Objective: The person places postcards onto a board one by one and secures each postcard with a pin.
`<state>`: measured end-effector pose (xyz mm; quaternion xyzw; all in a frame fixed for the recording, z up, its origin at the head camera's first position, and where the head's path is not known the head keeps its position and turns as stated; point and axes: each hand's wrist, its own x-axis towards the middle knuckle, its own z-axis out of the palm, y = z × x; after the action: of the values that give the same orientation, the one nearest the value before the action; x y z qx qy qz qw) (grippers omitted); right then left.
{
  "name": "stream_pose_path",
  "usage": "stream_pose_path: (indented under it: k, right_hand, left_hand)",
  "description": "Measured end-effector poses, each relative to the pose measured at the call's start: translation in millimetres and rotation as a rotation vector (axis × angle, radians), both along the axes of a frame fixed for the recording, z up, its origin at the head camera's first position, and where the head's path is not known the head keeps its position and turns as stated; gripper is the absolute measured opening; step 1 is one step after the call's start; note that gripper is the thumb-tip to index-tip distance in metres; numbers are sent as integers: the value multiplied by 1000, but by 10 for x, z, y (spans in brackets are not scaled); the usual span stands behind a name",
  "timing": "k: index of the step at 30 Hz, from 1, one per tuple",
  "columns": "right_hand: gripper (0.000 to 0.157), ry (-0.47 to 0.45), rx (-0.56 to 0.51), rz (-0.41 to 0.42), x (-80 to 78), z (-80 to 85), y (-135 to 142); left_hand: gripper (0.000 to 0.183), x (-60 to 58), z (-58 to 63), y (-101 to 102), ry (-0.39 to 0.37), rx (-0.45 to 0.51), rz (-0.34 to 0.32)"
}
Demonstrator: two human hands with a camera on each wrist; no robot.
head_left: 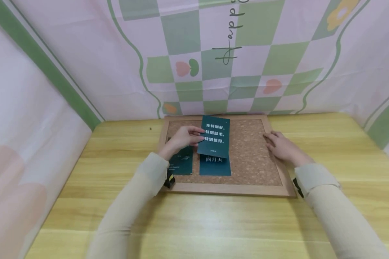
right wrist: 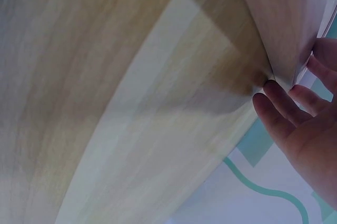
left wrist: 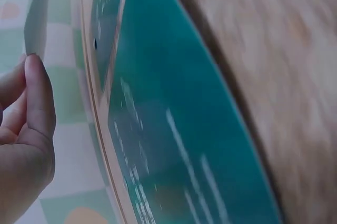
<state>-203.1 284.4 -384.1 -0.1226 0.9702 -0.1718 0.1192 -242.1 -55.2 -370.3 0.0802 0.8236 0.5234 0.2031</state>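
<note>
My left hand [head_left: 183, 138] pinches a dark green card [head_left: 217, 124] by its left edge, between thumb and fingers. White Chinese characters run across that card, and it is raised over the cork board [head_left: 253, 154]. In the left wrist view, the thumb and fingertips [left wrist: 36, 68] grip the card edge-on. Beneath it, another dark green card [head_left: 215, 169] lies on the cork, its upper part hidden. Under my left wrist lies a further dark green card [head_left: 183, 165], partly covered. My right hand [head_left: 283, 147] rests its fairly straight fingers against the right side of the wooden frame [right wrist: 287, 29].
The framed board lies on a wood-grain table [head_left: 197, 223] against a checked cloth backdrop [head_left: 214, 79]. White and green cloth hangs at the left too. A small dark speck [head_left: 150, 128] is on the table left of the board. Each wrist wears a black camera [head_left: 169, 180].
</note>
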Motion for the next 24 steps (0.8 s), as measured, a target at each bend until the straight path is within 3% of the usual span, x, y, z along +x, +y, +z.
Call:
stream_pose_path:
  k: [8,24]
  right_hand:
    - [50,1,-1,0,11,-3,2]
    - [50,-4,4,9,6,12,1]
  left_hand:
    - [37,47,-49,226,-35,22,-56]
    - [40,137,-118,508,-77,84,-90]
